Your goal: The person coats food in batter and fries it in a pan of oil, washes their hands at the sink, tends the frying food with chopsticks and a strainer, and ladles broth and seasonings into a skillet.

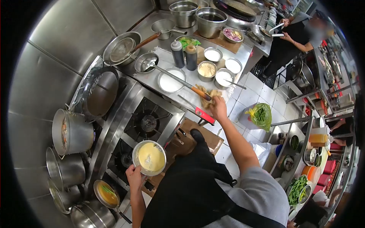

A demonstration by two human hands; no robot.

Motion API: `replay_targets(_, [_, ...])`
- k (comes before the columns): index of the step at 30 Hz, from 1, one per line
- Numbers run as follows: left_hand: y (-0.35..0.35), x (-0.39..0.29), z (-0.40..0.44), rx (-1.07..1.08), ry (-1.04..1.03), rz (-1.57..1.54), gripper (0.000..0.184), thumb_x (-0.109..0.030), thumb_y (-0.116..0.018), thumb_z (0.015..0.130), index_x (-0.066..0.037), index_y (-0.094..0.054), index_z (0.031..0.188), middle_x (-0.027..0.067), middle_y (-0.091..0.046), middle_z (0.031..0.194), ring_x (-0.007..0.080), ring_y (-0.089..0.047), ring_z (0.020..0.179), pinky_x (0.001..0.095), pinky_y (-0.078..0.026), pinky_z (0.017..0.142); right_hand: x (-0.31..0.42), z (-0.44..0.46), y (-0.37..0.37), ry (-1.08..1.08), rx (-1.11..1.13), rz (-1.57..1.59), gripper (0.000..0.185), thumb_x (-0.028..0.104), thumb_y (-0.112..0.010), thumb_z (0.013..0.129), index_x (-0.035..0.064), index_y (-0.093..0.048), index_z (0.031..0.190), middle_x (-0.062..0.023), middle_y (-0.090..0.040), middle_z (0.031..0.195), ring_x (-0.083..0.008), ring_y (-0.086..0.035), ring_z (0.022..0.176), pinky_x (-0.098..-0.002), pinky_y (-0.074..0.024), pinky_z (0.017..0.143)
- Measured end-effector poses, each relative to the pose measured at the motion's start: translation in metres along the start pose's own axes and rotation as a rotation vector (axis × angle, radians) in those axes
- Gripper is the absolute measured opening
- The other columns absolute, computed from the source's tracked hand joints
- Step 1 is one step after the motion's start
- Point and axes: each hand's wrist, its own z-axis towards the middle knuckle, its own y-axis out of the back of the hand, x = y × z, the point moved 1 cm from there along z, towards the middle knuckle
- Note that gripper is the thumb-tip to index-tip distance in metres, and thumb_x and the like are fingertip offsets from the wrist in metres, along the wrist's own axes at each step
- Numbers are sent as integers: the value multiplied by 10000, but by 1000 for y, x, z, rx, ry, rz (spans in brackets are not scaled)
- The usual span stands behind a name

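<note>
My left hand [134,178] grips the rim of a metal bowl [164,159] holding a pale yellow mixture [149,156]. This bowl is above the front of the stove, near a burner. On the counter my right hand [218,108] has its fingers closed at a crumpled tan cloth [216,92] and the end of a ladle's wooden handle [200,92]. Which of the two it pinches is hidden. The ladle [146,62] lies across the counter, passing over a bowl of white contents [171,80]. A red-handled tool [204,115] sticks out at the counter edge beside my right forearm.
Squeeze bottles [177,54] and bowls of white ingredients [213,55] stand on the counter. A pan [107,192] with orange-yellow liquid and a large pot [73,132] are on the left. A green-filled bag [261,116] sits beyond my right arm. Another person [304,34] holds pans at the upper right.
</note>
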Motion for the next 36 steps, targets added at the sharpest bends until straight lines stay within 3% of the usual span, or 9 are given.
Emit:
replay_targets(8, [4, 30, 10, 9, 2, -93, 87, -89, -583, 806, -11, -597, 770, 9, -542, 593, 52, -441, 418, 203, -291, 363, 7, -51, 6, 58, 201, 367, 227, 111, -641, 763, 38, -605, 975, -204, -583, 1147, -337, -573, 982, -387, -474, 805])
replay_targets(10, [-1, 22, 10, 7, 41, -42, 92, -91, -589, 805, -8, -593, 765, 5, -541, 598, 46, -440, 428, 201, -300, 375, 2, -34, 3, -319, 146, 404, 205, 158, -640, 782, 41, -612, 949, -189, -603, 1075, -348, -586, 932, -388, -491, 771])
replay_targets(11, [-2, 22, 11, 6, 40, -39, 92, -91, -589, 805, -8, -593, 765, 5, -541, 598, 46, -440, 428, 201, -300, 375, -3, -25, 3, -161, -16, 235, 172, 159, -627, 809, 36, -609, 926, -151, -620, 886, -317, -612, 827, -404, -494, 747])
replay_targets(17, [-9, 19, 16, 61, 0, -81, 142, -31, -566, 811, 59, -633, 899, 73, -652, 805, 132, -638, 672, 277, -559, 613, -30, 13, -19, -181, 76, -178, 241, 264, -643, 796, 51, -631, 907, -181, -622, 861, -358, -614, 799, -457, -492, 716])
replay_targets(21, [-10, 18, 11, 16, 7, -110, 112, -38, -566, 809, 48, -628, 846, 48, -632, 766, 106, -610, 631, 252, -524, 562, -31, 26, -16, -246, 318, -282, 240, 240, -587, 800, 35, -606, 923, -190, -624, 905, -362, -617, 860, -459, -506, 734])
replay_targets(28, [12, 48, 10, -80, -5, -129, 102, -61, -564, 800, 24, -597, 754, 11, -565, 658, 82, -538, 546, 240, -458, 488, 11, 12, 25, -74, -24, -100, 245, 116, -501, 849, -20, -444, 1045, -284, -591, 743, -450, -596, 708, -526, -443, 622])
replay_targets(31, [18, 51, 8, -112, -82, -109, 101, -62, -564, 794, 18, -594, 741, 12, -562, 649, 80, -524, 535, 244, -441, 472, 59, 5, 35, -240, 194, 55, 363, 301, -572, 861, 15, -508, 1075, -258, -622, 801, -429, -612, 761, -497, -458, 640])
replay_targets(33, [18, 43, 2, -124, -65, -157, 101, -62, -564, 795, 10, -583, 726, 8, -549, 642, 75, -511, 533, 243, -441, 469, 71, -3, 3, -58, 197, -44, 543, 510, -666, 748, -4, -612, 915, -240, -640, 755, -409, -638, 749, -465, -493, 668])
replay_targets(36, [22, 43, 1, -125, -49, -203, 103, -63, -567, 794, 3, -571, 715, 7, -543, 639, 74, -507, 536, 246, -448, 473, 88, 3, -26, -35, 434, -127, 526, 501, -689, 709, -4, -645, 850, -234, -640, 727, -412, -636, 726, -464, -502, 668])
